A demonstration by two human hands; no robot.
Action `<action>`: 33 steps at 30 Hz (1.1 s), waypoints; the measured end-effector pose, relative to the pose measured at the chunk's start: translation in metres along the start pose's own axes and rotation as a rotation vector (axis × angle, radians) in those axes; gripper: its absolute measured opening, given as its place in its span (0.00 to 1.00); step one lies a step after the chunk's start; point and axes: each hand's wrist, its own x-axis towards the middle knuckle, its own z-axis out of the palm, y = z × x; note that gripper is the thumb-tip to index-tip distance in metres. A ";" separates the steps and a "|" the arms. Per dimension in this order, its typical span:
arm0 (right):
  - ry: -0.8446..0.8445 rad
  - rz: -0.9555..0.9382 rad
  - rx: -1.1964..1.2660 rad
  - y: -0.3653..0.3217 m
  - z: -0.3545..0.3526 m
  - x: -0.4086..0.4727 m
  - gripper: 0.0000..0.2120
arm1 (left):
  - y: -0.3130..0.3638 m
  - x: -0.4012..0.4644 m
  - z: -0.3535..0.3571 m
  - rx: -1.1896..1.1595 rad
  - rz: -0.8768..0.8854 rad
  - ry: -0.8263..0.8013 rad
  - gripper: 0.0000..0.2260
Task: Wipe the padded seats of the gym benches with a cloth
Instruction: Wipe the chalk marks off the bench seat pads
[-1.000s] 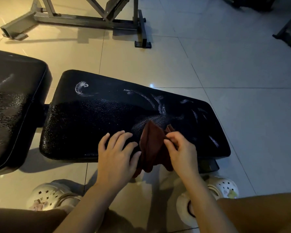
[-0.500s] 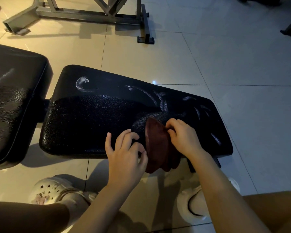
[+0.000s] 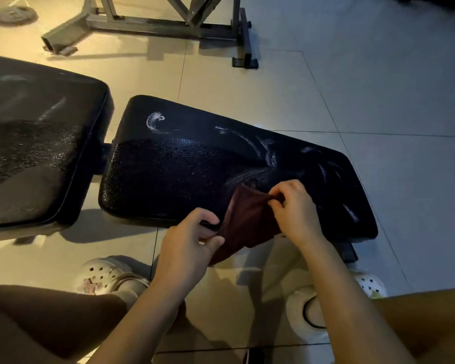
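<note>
Both hands have lifted the dark maroon cloth [image 3: 244, 222] off the near edge of the black textured padded bench seat [image 3: 184, 169]. Left hand [image 3: 188, 245] pinches its lower left edge between thumb and curled fingers; right hand [image 3: 294, 208] pinches the upper corner, stretching it above the seat's front edge.

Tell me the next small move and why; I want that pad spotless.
Probably lay the cloth flat on the pad and sweep right. Both hands, left and right, pinch it at the near edge, seemingly refolding it, and white streaks remain on the pad's far and right parts.
</note>
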 end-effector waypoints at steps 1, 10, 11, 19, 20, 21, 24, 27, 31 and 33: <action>0.014 -0.016 0.013 -0.004 -0.005 -0.002 0.03 | -0.001 -0.003 0.000 -0.017 -0.015 -0.014 0.13; -0.188 -0.148 0.569 -0.039 -0.069 -0.027 0.15 | 0.023 -0.016 -0.070 -0.008 0.127 0.321 0.11; -0.150 -0.133 0.571 -0.040 -0.064 -0.025 0.16 | 0.026 -0.013 -0.074 0.093 0.200 0.378 0.11; 0.099 -0.052 -0.135 -0.048 0.028 -0.017 0.19 | -0.004 0.045 -0.047 0.599 0.341 0.345 0.15; 0.115 -0.074 -0.095 -0.052 0.036 -0.022 0.18 | -0.007 0.045 -0.049 0.573 0.322 0.346 0.15; 0.122 -0.079 -0.054 -0.055 0.045 -0.025 0.18 | -0.009 0.046 -0.050 0.549 0.303 0.331 0.15; 0.152 -0.068 0.002 -0.058 0.060 -0.022 0.21 | -0.009 0.048 -0.056 0.522 0.276 0.243 0.14; 0.122 -0.055 0.165 -0.053 0.048 -0.008 0.20 | -0.008 0.049 -0.063 0.519 0.237 0.186 0.14; -0.089 -0.036 -0.108 -0.049 0.022 0.026 0.20 | -0.011 0.048 -0.059 0.593 0.289 0.217 0.10; -0.258 -0.060 -0.123 -0.055 0.016 0.038 0.16 | -0.012 0.046 -0.056 0.607 0.301 0.243 0.09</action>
